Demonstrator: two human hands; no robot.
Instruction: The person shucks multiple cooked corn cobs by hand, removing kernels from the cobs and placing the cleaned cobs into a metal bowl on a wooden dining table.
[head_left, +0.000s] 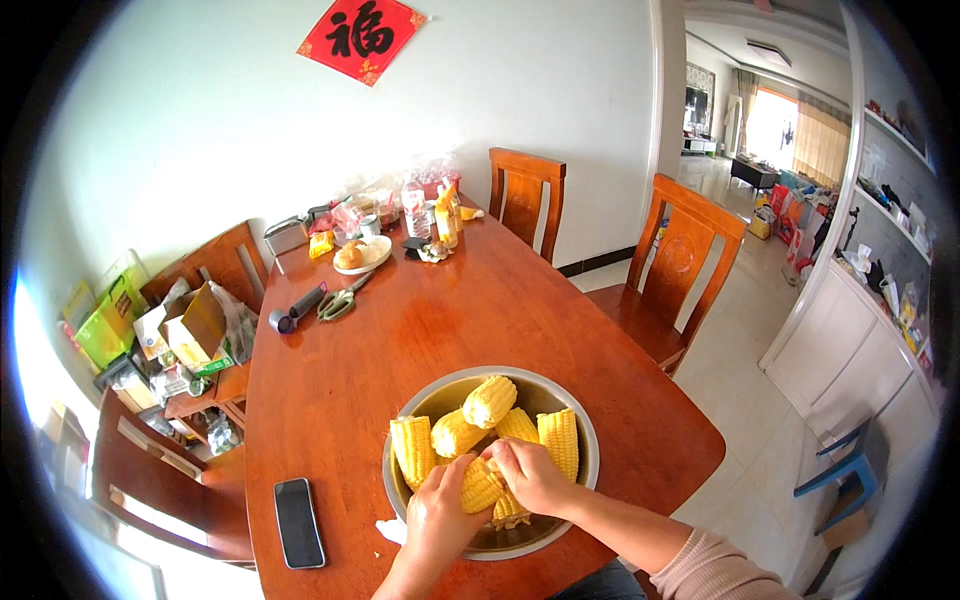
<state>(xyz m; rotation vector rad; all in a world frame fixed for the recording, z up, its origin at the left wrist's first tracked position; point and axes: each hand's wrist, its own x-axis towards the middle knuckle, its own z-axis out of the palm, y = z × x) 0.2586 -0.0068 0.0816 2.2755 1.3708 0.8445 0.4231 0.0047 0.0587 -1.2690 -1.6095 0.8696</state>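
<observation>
A metal bowl (589, 450) stands near the front of the wooden table, with several yellow corn cobs in it. My left hand (442, 510) grips one piece of corn cob (481, 486) over the front of the bowl. At the upper right end of that piece, the fingers of my right hand (529, 472) press against the kernels. A further cob (490, 401) lies on top of the others towards the back. One cob (412, 450) leans at the left wall, another (558, 442) at the right. Loose kernels (513, 523) show at the bottom, below my hands.
A smartphone (299, 523) lies left of the bowl, and a white scrap (391, 530) beside its rim. Green-handled scissors (339, 303), a grey-handled tool (300, 309), a plate with food (373, 256) and bottles (447, 214) sit farther back. Wooden chairs (686, 255) flank the table (420, 330).
</observation>
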